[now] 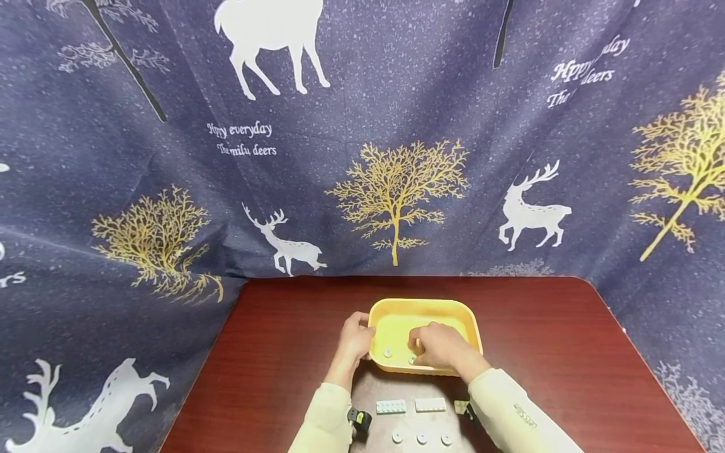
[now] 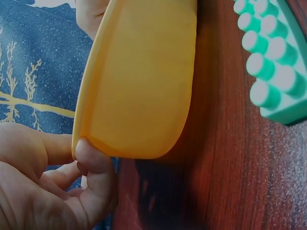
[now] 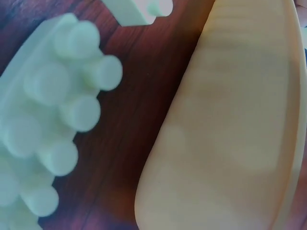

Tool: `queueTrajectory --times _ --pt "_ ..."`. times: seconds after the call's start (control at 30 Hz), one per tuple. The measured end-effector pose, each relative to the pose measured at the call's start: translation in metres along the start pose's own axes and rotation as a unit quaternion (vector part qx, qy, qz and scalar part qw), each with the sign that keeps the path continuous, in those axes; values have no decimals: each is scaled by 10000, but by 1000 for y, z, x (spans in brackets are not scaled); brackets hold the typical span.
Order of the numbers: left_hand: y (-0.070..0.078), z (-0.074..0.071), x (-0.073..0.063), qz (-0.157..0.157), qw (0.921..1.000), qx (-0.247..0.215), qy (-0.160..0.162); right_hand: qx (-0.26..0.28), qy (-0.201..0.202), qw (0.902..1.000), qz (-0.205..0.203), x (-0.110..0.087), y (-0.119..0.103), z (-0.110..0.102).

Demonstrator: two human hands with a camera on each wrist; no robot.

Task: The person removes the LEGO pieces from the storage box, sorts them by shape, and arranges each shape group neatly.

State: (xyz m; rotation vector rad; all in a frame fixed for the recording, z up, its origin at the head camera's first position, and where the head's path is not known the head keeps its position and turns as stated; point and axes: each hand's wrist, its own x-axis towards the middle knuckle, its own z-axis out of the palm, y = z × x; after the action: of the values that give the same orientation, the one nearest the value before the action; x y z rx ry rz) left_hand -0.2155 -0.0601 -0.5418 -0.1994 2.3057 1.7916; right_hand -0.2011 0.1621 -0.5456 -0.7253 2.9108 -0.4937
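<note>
A yellow plastic bin (image 1: 421, 305) stands on the table. My left hand (image 1: 355, 340) grips its left end; in the left wrist view the thumb (image 2: 92, 155) lies on the outer wall below the rim. My right hand (image 1: 442, 345) reaches inside over the front rim, fingers bent down, the thumb right beside a small pale round piece (image 1: 412, 359). I cannot tell whether it pinches that piece. Another round piece (image 1: 387, 352) lies on the bin floor to the left. The right wrist view shows the bin wall (image 3: 225, 124) but not the fingers.
Before the bin lie a mint green studded brick (image 1: 391, 407), a pale one (image 1: 430, 404) and a yellowish one (image 1: 461, 407) partly behind the right wrist. Nearer still, three round pieces (image 1: 421, 438) form a row. A dark patterned cloth (image 1: 362, 113) hangs behind the reddish table (image 1: 300, 302).
</note>
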Motion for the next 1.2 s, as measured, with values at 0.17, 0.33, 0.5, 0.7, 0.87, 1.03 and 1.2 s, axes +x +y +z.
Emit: queueTrajectory --times 0.17,0.33,0.5,0.7,0.87,1.03,1.2 --pt "1 0 -1 5 10000 0 3 -37 -72 9996 -266 2 0 1" --pt "1 0 -1 31 10000 22 9 -80 -100 9993 -349 4 -1 2" --pt "2 0 -1 -3 10000 46 -9 -105 -92 9994 -319 5 -1 1" --pt "1 0 -2 11 10000 43 5 -101 52 9996 -243 3 0 2" --pt "1 1 -2 25 10000 12 -4 -145 256 9994 -187 2 4 3" --pt "1 1 -3 -11 10000 4 -12 -197 419 9989 -115 0 8 4" --pt "1 1 -3 -1 10000 21 11 -257 634 9976 -60 -4 8 1"
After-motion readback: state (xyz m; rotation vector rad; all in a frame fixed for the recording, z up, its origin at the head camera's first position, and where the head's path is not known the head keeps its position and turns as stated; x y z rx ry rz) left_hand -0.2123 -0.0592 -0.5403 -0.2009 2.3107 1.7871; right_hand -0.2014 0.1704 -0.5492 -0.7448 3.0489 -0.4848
